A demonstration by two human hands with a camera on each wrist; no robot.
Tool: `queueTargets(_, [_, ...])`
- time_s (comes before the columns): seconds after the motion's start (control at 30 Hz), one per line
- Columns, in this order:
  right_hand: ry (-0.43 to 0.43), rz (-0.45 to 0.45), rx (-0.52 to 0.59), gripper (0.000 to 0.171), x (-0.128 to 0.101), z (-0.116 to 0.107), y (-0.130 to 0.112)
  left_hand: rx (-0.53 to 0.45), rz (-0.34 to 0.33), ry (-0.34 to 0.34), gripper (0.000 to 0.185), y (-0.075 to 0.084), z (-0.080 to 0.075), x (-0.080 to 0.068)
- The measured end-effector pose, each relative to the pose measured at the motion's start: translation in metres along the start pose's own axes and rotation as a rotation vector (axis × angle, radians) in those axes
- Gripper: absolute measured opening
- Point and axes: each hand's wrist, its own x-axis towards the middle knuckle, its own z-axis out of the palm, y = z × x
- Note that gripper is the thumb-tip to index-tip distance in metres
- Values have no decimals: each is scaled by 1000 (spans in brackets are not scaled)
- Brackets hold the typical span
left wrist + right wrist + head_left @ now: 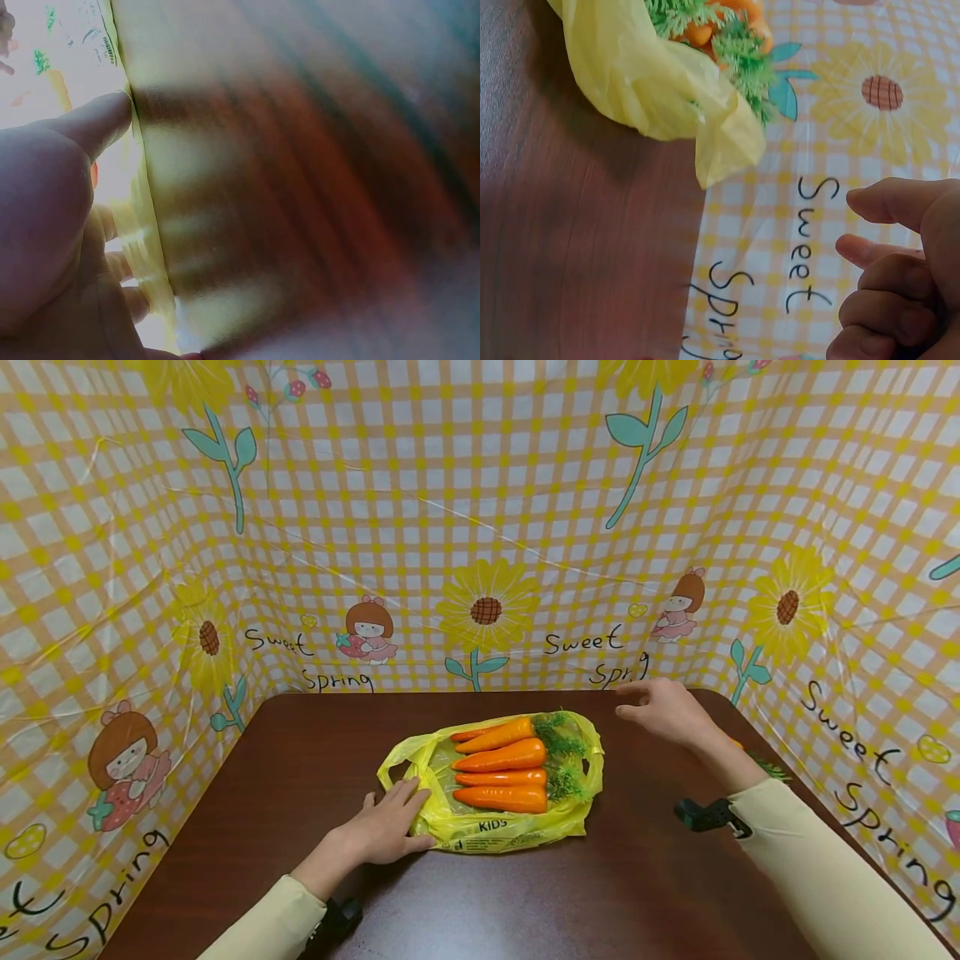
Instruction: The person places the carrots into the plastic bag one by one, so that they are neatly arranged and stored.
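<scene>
A yellow plastic bag [517, 839] lies on its side on the table, open at the top, with several orange carrots [501, 756] in a row inside. Their green leaves [566, 752] point right. My left hand [378, 827] rests on the bag's left end near its handle, fingers spread; in the left wrist view the thumb [101, 124] lies at the bag's edge. Held up to the right of the bag, my right hand [667, 710] has nothing in it. In the right wrist view its thumb and forefinger are apart, the other fingers [877, 307] loosely curled.
Partly hidden behind my right forearm, green leaves [772, 768] and a bit of orange show at the table's right edge. A checked, flower-printed cloth [480, 527] surrounds the dark brown table [247, 810] at the back and both sides.
</scene>
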Motion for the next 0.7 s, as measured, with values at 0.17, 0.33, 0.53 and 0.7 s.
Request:
queueTargets(0.17, [43,-7,-12,48,-1,-2,15,1,0,-1,78,0,0,0])
queueTargets(0.33, [67,8,-2,51,-2,-3,30,3,-1,2,78,0,0,-1])
queueTargets(0.53, [72,61,37,56,-2,-4,43,3,-3,3,79,0,0,-1])
queueTargets(0.7, [95,110,69,60,-4,-5,51,-2,-2,4,78,0,0,-1])
